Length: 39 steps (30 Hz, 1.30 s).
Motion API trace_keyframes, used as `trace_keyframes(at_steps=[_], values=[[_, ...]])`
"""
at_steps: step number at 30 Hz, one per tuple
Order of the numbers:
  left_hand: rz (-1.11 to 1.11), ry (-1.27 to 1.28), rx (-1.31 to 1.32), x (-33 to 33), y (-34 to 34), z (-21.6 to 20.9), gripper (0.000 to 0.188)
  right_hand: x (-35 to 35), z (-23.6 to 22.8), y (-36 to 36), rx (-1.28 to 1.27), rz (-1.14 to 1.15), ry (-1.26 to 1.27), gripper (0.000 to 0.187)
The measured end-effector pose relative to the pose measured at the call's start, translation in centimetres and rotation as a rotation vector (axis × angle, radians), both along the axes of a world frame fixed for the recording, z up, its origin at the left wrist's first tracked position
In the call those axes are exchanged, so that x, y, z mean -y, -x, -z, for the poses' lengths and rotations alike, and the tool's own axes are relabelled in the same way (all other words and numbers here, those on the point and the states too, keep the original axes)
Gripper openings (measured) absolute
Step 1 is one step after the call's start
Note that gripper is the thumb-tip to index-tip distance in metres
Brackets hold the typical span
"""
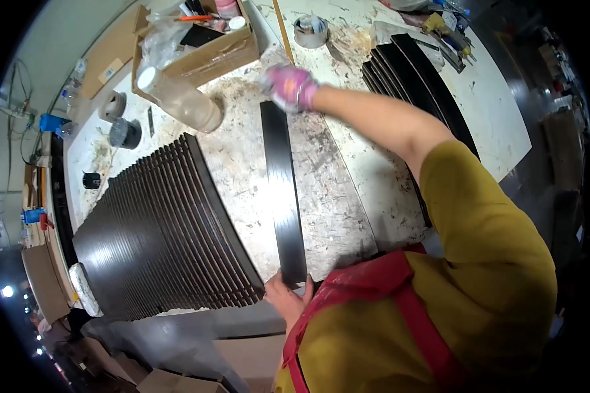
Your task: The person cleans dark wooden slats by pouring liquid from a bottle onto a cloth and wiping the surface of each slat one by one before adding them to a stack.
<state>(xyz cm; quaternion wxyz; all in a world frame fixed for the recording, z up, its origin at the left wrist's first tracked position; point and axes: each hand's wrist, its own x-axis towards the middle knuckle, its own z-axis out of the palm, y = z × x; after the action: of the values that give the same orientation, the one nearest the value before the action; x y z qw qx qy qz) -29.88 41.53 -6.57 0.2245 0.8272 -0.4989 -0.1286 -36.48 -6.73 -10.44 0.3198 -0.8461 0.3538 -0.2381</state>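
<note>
A long black slat (283, 196) with a glossy top lies lengthwise on the worn white table in front of me. My left hand (286, 300), bare, grips its near end, fingers on the left side and thumb on the right. Just past the far end is my right hand (291, 87) in a pink and grey glove. That hand is blurred, and I cannot make out its fingers or anything in them. To the left, many similar dark slats (164, 229) lie overlapping in a fanned row.
More black slats (432, 85) lie at the right, partly behind my right arm. A cardboard box (210, 62) with supplies stands at the back left, beside a cloudy plastic bottle (183, 101). Farther back are a tape roll (310, 34) and a thin wooden stick (282, 29). A dark cup (125, 133) stands left.
</note>
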Motion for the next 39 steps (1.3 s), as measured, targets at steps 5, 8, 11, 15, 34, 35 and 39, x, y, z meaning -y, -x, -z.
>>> trace_keyframes(at_steps=[5, 8, 11, 15, 34, 35, 39], values=[[-0.073, -0.015, -0.010, -0.7, 0.4, -1.0, 0.064, -3.6, -11.4, 0.5, -0.197, 0.207, -0.300, 0.024], [-0.024, 0.007, 0.022, -0.1, 0.6, -0.7, 0.065, -7.0, -6.3, 1.9, -0.203, -0.060, 0.121, 0.029], [-0.013, -0.010, 0.024, 0.1, 0.6, -1.4, 0.068, -10.6, -3.6, 1.5, -0.206, -0.145, 0.351, 0.031], [0.148, -0.039, 0.122, -0.4, 0.6, -1.4, 0.068, -4.8, -3.9, -0.2, -0.341, 0.146, 0.187, 0.022], [0.105, -0.055, -0.112, -1.4, -1.1, 0.0, 0.067, -12.0, -6.8, 0.6, -0.114, -0.080, -0.404, 0.027], [0.106, -0.063, -0.103, -1.4, -1.1, -0.1, 0.067, -12.0, -8.5, 0.6, -0.086, -0.040, -0.464, 0.024], [0.161, -0.096, -0.122, -0.4, -1.1, 0.5, 0.069, -1.4, 0.6, 2.1, -0.188, 0.122, 0.635, 0.018]])
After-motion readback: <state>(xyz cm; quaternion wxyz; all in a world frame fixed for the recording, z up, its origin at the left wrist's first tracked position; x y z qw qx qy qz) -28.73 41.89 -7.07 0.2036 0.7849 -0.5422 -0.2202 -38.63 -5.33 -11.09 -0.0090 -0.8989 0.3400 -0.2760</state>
